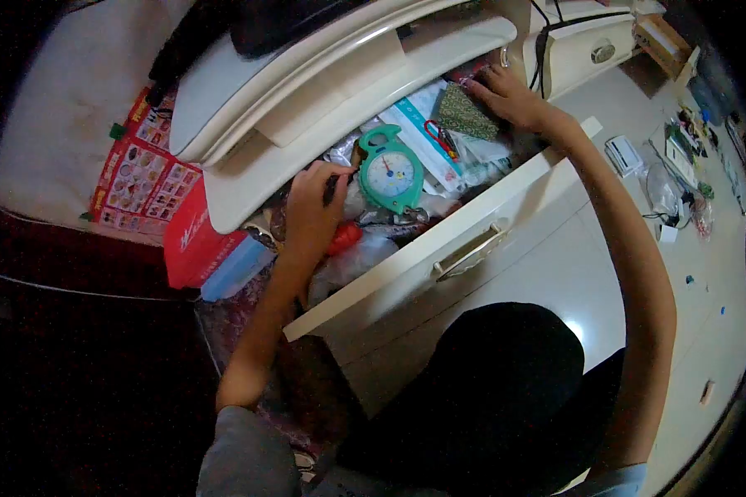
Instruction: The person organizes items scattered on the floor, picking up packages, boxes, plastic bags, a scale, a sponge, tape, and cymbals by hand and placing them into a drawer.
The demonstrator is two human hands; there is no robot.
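Observation:
A pulled-out cream drawer (pixel 398 257) is filled with small things. My left hand (pixel 311 199) is over its left end, index finger and thumb apart, the fingertips beside a teal dial gauge (pixel 392 172) with a hanging loop. Below that hand lie a red bundle (pixel 344 238) and clear plastic bags (pixel 356 261). My right hand (pixel 510 95) reaches into the far right end, fingers spread next to a green patterned pouch (pixel 466 112). Its fingertips are near something pinkish that I cannot make out. A white-and-teal packet (pixel 423 141) and a red cord (pixel 439 137) lie between the hands.
The cream cabinet top (pixel 307 91) overhangs the drawer. Black cables (pixel 543 50) hang by a second drawer (pixel 588 54). A red bag (pixel 195 240) stands at the left. On the tiled floor at right lie a white box (pixel 622 155) and several loose items. My dark-clothed knee (pixel 506 356) is close to the drawer front.

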